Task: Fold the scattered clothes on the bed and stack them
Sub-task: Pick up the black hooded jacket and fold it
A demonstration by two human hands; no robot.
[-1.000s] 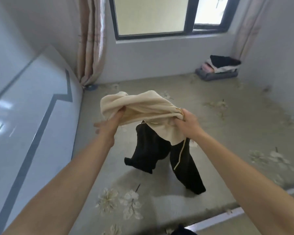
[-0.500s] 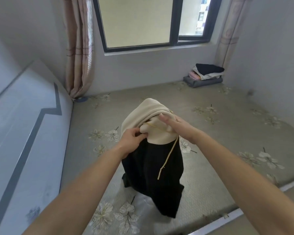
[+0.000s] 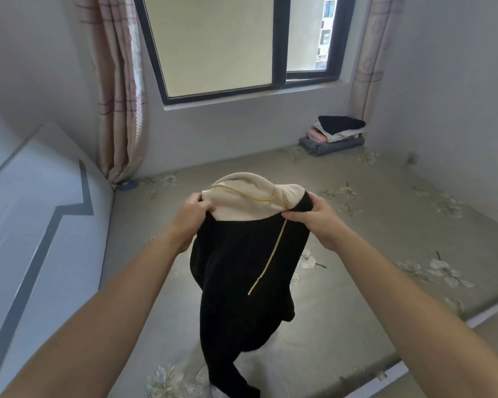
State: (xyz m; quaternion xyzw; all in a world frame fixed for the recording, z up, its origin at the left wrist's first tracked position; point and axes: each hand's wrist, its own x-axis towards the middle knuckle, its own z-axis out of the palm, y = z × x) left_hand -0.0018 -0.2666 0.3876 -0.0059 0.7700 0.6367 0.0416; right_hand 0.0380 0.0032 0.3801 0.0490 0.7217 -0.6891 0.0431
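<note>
The hands are drawing apart from where they were bunched together, spreading the black-and-cream hoodie (image 3: 242,268) open. The left hand (image 3: 191,214) is pinching one top edge and the right hand (image 3: 314,218) is gripping the other, so the garment is hanging above the bed (image 3: 385,225). Straightening seems under way. Next it probably needs laying flat for folding, then carrying to the stack (image 3: 335,133) in the far corner.

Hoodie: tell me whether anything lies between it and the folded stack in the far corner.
Nothing visible does. The left hand and right hand hold the hoodie up by its cream hood; only bare flower-printed bed shows between it and the folded stack.
</note>
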